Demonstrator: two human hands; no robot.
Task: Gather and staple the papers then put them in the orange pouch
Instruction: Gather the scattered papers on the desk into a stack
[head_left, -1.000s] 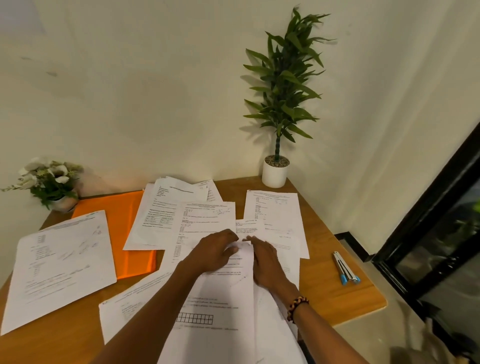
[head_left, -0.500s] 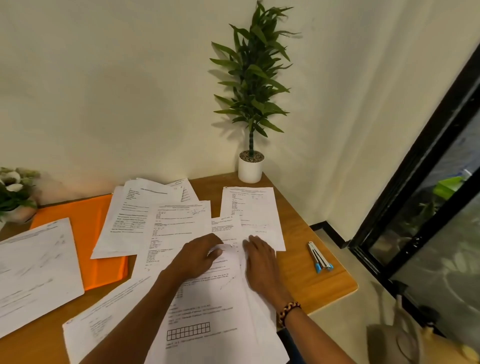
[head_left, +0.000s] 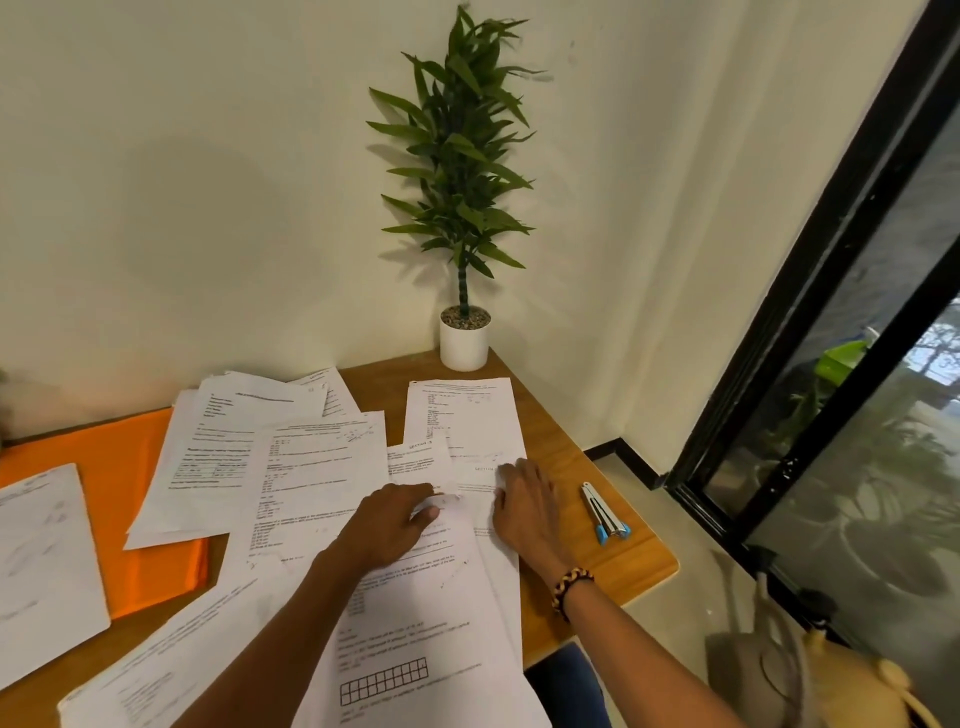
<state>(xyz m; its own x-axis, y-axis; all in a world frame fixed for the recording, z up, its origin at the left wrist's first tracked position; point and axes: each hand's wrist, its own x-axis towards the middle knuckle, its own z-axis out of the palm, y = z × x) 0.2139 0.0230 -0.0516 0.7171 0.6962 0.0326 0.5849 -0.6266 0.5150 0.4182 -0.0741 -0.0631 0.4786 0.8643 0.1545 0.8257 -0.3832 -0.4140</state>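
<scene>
White printed paper sheets (head_left: 415, 639) lie nearest, overlapping on the wooden tabletop (head_left: 587, 566), and both hands rest on them: the left hand (head_left: 389, 525) presses down with fingers loosely bent and its thumb against the top sheet's crumpled edge, while the right hand (head_left: 524, 512) lies flat, its grip wide and holding nothing. Just right of that hand sits a silver stapler with blue tips (head_left: 605, 514), farther left the flat orange pouch (head_left: 119, 499) lies partly under more sheets, and a green potted plant in a white pot (head_left: 464, 345) stands in the far corner.
</scene>
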